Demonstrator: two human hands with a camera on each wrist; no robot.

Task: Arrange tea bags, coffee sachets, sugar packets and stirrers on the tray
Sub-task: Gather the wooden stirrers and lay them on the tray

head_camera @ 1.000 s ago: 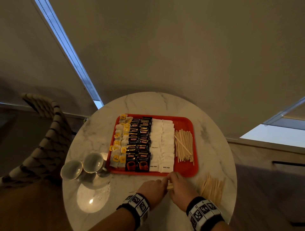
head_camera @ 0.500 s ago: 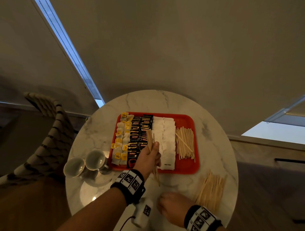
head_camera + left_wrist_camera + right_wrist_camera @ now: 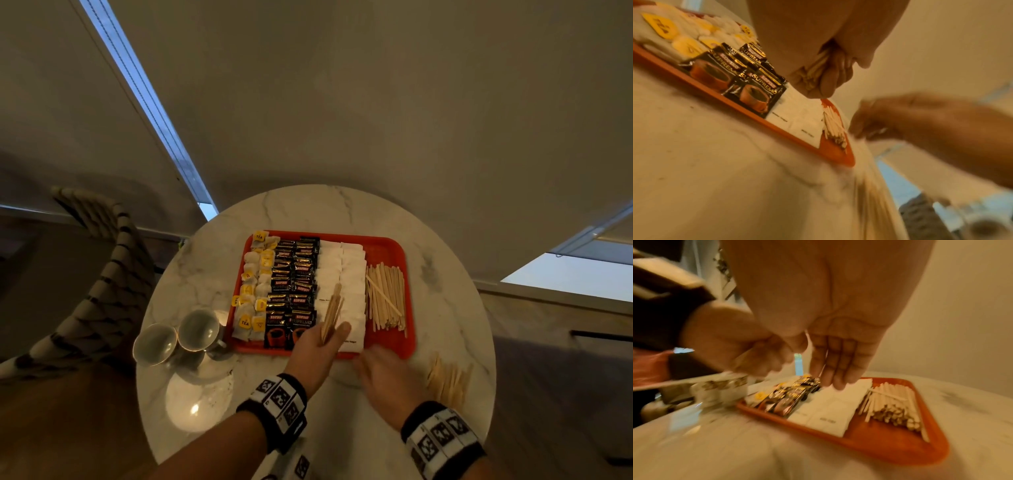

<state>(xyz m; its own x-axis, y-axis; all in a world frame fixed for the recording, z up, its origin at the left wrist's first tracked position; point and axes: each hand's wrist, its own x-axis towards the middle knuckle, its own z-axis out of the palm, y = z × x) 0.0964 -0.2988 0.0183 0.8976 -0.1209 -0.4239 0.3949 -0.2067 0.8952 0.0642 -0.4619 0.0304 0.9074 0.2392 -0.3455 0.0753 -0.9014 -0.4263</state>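
A red tray on the round marble table holds tea bags on its left, black coffee sachets, white sugar packets and a pile of wooden stirrers on its right. My left hand grips a small bundle of stirrers over the tray's near edge, above the sugar packets; the bundle's ends show between its curled fingers. My right hand is blurred, just right of the left, its fingers straight and holding nothing.
More loose stirrers lie on the table to the right of my right hand. Two metal cups stand left of the tray. A woven chair stands beyond the table's left edge.
My left hand, holding the stirrer bundle, has shifted right over the sugar packets. My right hand has risen from the table's near edge toward the tray with its fingers straightened.
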